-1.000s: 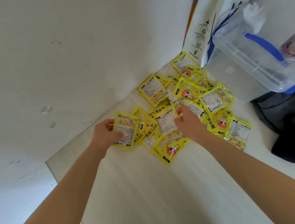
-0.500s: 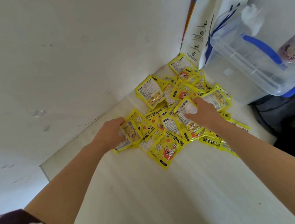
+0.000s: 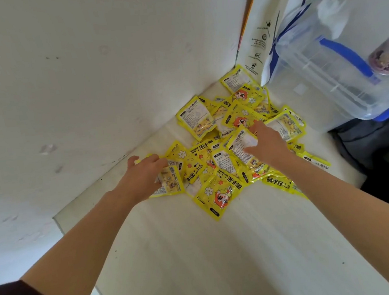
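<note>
Several yellow hand-warmer packets (image 3: pixel 220 193) lie in a loose heap on a pale table (image 3: pixel 201 255), against the wall corner. My left hand (image 3: pixel 143 175) is at the heap's left edge, fingers curled round one packet (image 3: pixel 171 184) that shows its printed back. My right hand (image 3: pixel 266 144) is in the middle of the heap, fingers and thumb closed on another packet (image 3: pixel 242 144) with a white label. Some packets are hidden under my right forearm.
A clear plastic box with blue handle and clips (image 3: pixel 340 75) stands at the back right, a white paper bag (image 3: pixel 278 16) behind it. Dark items (image 3: pixel 384 162) lie past the table's right edge. A white wall (image 3: pixel 83 75) borders the left.
My right hand has moved from the near middle of the heap farther back and right and taken a packet. My left hand has curled tighter round its packet.
</note>
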Available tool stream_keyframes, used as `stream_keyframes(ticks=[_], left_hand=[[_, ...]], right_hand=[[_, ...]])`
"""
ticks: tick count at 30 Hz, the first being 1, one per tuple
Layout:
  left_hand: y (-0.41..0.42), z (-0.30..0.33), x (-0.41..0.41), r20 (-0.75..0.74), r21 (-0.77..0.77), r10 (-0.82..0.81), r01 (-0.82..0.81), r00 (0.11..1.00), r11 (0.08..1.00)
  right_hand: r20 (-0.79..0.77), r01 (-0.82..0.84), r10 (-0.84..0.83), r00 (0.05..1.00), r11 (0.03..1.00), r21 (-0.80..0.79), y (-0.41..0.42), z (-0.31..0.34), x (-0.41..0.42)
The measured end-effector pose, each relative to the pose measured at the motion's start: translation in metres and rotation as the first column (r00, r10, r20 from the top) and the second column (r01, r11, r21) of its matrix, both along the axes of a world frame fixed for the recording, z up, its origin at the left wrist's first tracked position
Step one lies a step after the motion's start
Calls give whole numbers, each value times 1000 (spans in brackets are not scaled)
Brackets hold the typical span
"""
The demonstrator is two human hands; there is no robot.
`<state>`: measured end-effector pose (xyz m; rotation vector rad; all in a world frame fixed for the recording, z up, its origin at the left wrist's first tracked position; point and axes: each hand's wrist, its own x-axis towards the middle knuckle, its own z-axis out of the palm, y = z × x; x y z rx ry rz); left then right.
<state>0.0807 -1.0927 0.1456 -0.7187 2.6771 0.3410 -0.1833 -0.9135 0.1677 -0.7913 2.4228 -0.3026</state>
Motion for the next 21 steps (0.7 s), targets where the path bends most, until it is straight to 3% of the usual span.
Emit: stream_keyframes(ticks=[5,10,16,21], left_hand=[[2,1,12,-102,119,142,-129,985,984],[-4,6,17,-57,192,179,-165,982,967],[-13,9,16,-45,225,159,-146,986,964],[-24,7,4,-33,179,91,-84,995,980]], right_hand=[[6,76,-76,997,988,-134,6,3,-2],[132,148,-121,984,965,-218,10,13,-2],[83,-36,49,995,986,-162,22,24,5],[76,-305,316,946,944,-126,31,31,28]])
